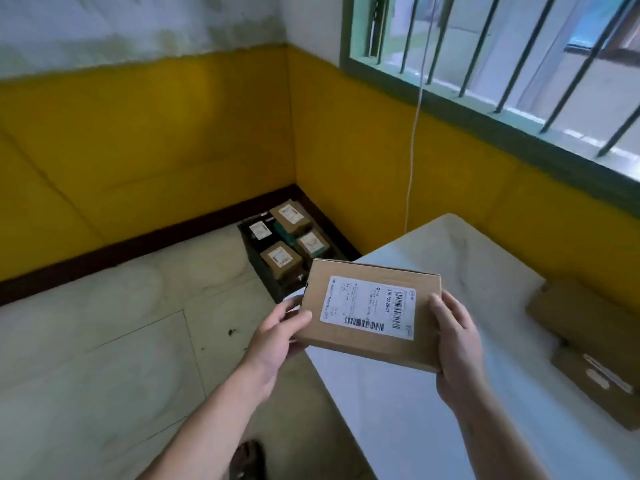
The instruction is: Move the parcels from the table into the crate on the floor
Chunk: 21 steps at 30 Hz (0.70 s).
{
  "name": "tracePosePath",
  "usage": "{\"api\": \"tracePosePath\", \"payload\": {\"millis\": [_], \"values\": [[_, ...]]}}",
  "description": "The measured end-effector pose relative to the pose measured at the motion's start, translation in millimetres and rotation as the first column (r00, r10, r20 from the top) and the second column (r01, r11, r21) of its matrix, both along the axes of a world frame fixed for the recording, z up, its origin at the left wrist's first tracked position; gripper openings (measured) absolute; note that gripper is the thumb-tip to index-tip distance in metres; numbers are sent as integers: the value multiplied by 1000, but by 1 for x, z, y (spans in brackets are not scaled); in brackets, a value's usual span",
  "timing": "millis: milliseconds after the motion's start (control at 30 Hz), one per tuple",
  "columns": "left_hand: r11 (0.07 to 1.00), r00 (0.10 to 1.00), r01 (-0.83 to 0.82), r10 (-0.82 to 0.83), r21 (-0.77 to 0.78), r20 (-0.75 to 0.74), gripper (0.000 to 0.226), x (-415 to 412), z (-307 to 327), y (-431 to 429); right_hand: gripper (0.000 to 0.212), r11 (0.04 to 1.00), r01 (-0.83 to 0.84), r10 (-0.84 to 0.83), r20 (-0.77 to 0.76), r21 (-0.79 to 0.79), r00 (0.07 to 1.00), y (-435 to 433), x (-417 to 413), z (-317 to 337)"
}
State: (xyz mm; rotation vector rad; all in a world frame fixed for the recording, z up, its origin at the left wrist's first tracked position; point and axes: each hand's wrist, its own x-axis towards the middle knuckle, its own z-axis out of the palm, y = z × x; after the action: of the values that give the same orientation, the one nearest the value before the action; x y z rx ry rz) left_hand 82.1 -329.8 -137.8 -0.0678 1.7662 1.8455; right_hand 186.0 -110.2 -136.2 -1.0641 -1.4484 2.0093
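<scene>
I hold a brown cardboard parcel (353,344) with a white shipping label above the table's left corner. My left hand (277,337) grips its left end and my right hand (453,344) grips its right end. The black crate (258,258) stands on the floor in the room's corner, beyond the table. Inside it lie several brown parcels (281,260) with white labels. Two more brown parcels (585,327) rest on the white table (460,258) at the right edge of view, one partly cut off.
Yellow-painted walls meet behind the crate. A barred window sits above the table, and a thin white cord (414,133) hangs down from it to the table's far edge. A sandalled foot (247,460) shows on the tiled floor.
</scene>
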Motion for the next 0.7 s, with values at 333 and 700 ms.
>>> {"api": "tracePosePath", "payload": {"millis": [333, 700], "values": [[995, 994, -92, 94, -45, 50, 28, -206, -29, -104, 27, 995, -97, 99, 119, -24, 988, -100, -223, -21], [988, 989, 4, 19, -154, 148, 37, -398, -91, -59, 24, 999, -14, 22, 271, -32, 962, -64, -391, -92]]}}
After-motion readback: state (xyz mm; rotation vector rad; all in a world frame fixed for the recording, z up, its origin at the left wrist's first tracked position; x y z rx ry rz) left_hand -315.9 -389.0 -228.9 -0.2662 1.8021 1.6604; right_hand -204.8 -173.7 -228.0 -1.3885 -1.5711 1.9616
